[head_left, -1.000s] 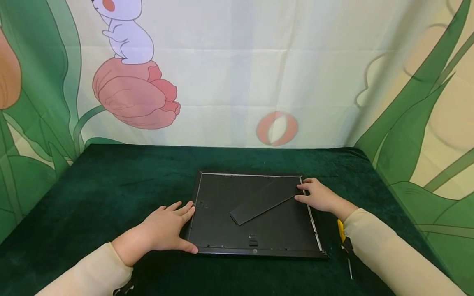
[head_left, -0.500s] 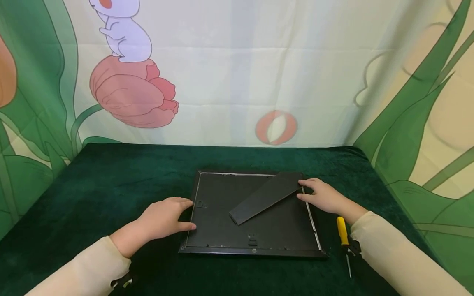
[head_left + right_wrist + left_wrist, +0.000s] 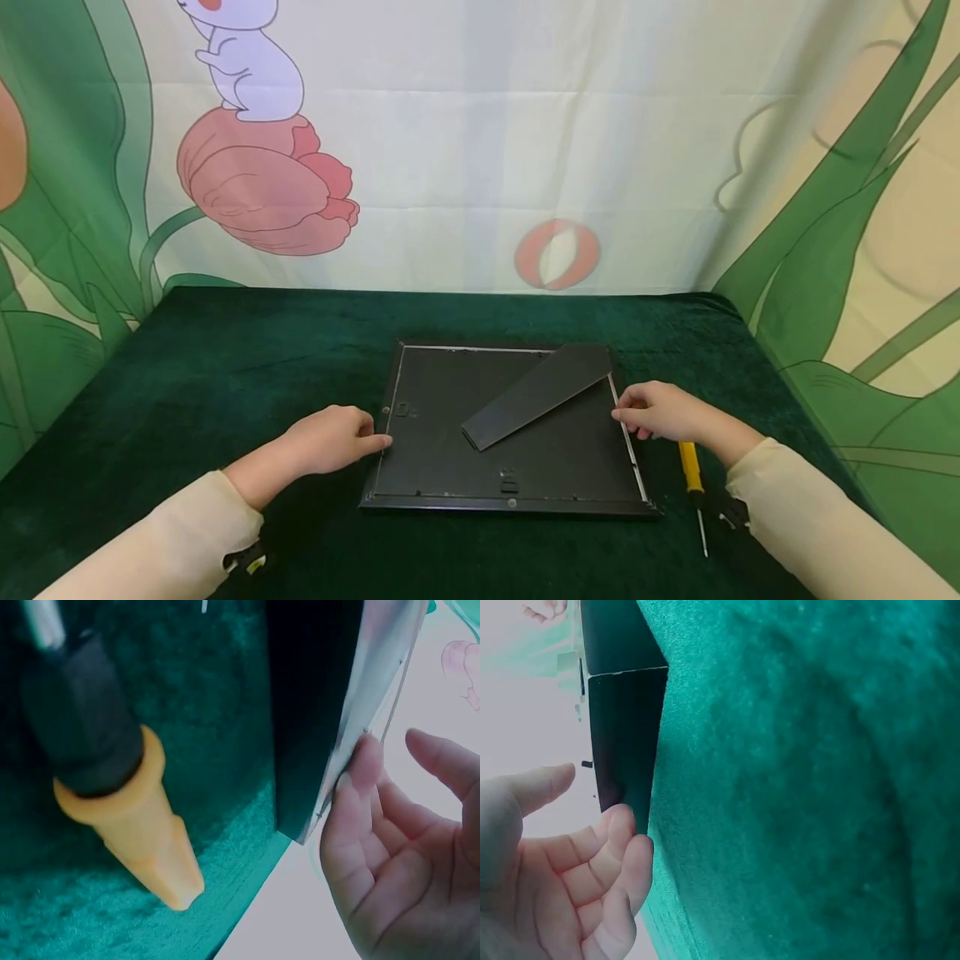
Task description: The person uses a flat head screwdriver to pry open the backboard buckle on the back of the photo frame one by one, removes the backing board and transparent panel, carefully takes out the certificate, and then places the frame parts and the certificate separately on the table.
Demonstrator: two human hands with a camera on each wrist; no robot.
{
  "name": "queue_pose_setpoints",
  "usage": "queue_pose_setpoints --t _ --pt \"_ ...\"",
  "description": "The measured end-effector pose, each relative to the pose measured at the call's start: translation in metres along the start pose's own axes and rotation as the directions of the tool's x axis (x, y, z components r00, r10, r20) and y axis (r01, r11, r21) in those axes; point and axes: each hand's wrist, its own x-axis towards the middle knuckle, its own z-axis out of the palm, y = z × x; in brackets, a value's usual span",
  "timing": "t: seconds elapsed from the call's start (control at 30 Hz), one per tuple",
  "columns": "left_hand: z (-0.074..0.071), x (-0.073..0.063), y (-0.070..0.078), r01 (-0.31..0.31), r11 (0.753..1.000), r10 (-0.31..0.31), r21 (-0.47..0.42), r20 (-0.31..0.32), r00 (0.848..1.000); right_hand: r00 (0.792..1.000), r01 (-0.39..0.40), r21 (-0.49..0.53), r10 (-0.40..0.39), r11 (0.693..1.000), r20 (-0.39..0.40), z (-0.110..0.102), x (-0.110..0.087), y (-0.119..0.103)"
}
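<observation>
A black picture frame [image 3: 435, 458] lies back side up on the green cloth, its stand leg [image 3: 536, 398] slanting across the backing board. My left hand [image 3: 333, 437] grips the frame's left side, thumb over the rim and curled fingers against the outer side. In the left wrist view the fingertips [image 3: 622, 821] meet the frame's dark side wall [image 3: 626, 735]. On the opposite side, my right hand [image 3: 660, 410] holds the right rim between thumb and curled fingers. The right wrist view shows the index fingertip [image 3: 366, 754] at the pale inner edge of the frame [image 3: 315, 697].
A screwdriver [image 3: 692, 471] with a yellow handle and black collar lies on the cloth right of the frame, below the right hand, its shaft toward me. A patterned curtain [image 3: 450, 167] hangs behind the table's back edge. Dark wrist devices [image 3: 246, 557] sit under the sleeves.
The left hand's spread fingers have curled in at the frame's left side. The right hand has left the stand leg and slid down the right rim. More of the screwdriver shows.
</observation>
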Motion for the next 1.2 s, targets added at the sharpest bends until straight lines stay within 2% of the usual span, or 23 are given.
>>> queue_pose_setpoints --t 0.13,0.27,0.67,1.2 --pt "0.001 0.001 -0.001 0.026 1.000 -0.025 -0.016 0.046 0.999 0.997 -0.010 0.031 0.008 0.999 0.074 0.001 -0.006 0.002" --pt "0.001 0.002 -0.001 0.047 0.998 -0.044 -0.036 0.076 0.996 0.994 0.004 0.037 -0.008 0.999 0.111 0.003 -0.011 0.002" --pt "0.002 0.000 0.002 0.048 0.995 -0.038 -0.090 0.109 0.993 0.994 -0.005 -0.035 0.009 0.999 0.113 0.007 -0.018 0.002" --pt "0.001 0.004 -0.002 0.014 0.987 0.007 -0.158 0.135 0.991 0.986 -0.046 -0.007 0.046 0.999 0.162 0.008 -0.019 0.000"
